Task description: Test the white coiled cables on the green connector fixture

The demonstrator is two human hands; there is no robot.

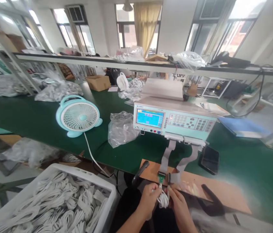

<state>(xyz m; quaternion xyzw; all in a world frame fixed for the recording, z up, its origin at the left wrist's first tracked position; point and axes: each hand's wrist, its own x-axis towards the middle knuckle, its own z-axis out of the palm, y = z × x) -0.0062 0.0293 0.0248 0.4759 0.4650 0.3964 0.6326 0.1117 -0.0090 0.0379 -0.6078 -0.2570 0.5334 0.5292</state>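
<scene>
Between my two hands is a coiled white cable [162, 199], low at the front of the bench. My left hand [149, 198] is closed on its left side, with thumb and fingers pinched near a plug end at a small green connector board [161, 178]. On the right side my right hand [178, 201] is closed around the cable's other end, close to a second dark connector [169, 178]. Grey ribbon cables [165, 158] run from these connectors up to the cable tester [175, 119], whose blue screen is lit. The exact fit of the plugs is too small to tell.
A white bin [88, 174] of coiled white cables stands at the lower left. On the green bench [117, 158] are a turquoise fan [81, 117], a clear plastic bag [121, 129], a black phone [210, 159] and a blue folder [243, 127]. A wooden board [223, 196] lies along the front edge.
</scene>
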